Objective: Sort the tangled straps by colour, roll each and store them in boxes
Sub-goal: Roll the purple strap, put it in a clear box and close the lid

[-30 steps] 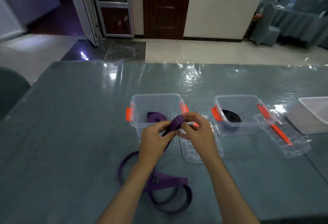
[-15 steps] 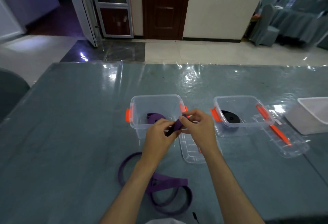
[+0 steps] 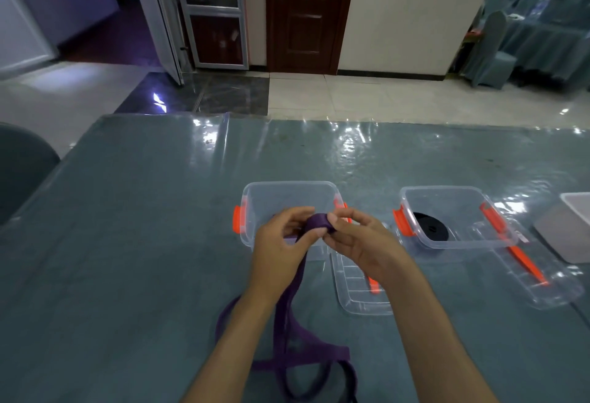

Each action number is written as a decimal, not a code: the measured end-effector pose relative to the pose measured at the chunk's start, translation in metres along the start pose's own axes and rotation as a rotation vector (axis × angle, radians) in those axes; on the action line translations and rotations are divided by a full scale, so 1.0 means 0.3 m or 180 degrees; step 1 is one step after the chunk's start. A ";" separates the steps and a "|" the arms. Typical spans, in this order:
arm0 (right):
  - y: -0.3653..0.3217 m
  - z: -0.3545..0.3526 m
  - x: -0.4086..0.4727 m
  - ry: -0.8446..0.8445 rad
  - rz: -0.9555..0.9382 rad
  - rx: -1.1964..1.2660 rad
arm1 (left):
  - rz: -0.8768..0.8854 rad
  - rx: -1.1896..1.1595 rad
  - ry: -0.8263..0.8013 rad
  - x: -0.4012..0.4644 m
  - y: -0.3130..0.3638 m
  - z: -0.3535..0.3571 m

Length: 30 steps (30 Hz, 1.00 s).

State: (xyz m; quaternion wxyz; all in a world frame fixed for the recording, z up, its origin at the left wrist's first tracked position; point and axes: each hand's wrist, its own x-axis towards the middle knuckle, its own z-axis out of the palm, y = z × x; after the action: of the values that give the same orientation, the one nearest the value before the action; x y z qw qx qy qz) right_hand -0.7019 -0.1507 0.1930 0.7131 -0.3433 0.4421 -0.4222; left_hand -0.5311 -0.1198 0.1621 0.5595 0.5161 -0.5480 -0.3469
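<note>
— How many boxes?
— Two clear boxes (image 3: 289, 191) (image 3: 447, 198), two lids (image 3: 357, 291) (image 3: 542, 284).
— The hands?
— Left hand (image 3: 281, 243) and right hand (image 3: 360, 243) both pinch one purple strap (image 3: 317, 223) above the table (image 3: 127, 243); one black roll (image 3: 429, 230) sits boxed.

A brown door (image 3: 306, 13) stands beyond the table (image 3: 127, 211).

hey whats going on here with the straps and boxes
A person is rolling up a purple strap, pinching the small roll between the left hand and right hand in front of a clear box with orange latches. The rest of that strap trails loose on the table. A second clear box to the right holds a rolled black strap. Both lids lie off beside the boxes.
</note>
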 end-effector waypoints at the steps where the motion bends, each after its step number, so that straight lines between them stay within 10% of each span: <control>1: 0.008 0.008 0.006 -0.0030 0.0042 0.0014 | -0.0066 -0.0201 0.0226 -0.004 0.001 0.009; 20: 0.043 0.063 0.141 0.0247 0.0133 -0.0081 | 0.0153 0.0102 0.0508 0.073 -0.068 0.086; 30: 0.014 0.037 0.178 0.0368 -0.0939 -0.0608 | -0.0222 -0.0422 0.0463 0.133 -0.055 0.051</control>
State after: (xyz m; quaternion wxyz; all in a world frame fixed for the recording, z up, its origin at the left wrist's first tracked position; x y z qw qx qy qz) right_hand -0.6768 -0.1960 0.1753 0.5810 -0.4458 0.4653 -0.4973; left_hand -0.5365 -0.1647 0.1546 0.6183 0.5205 -0.4635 -0.3633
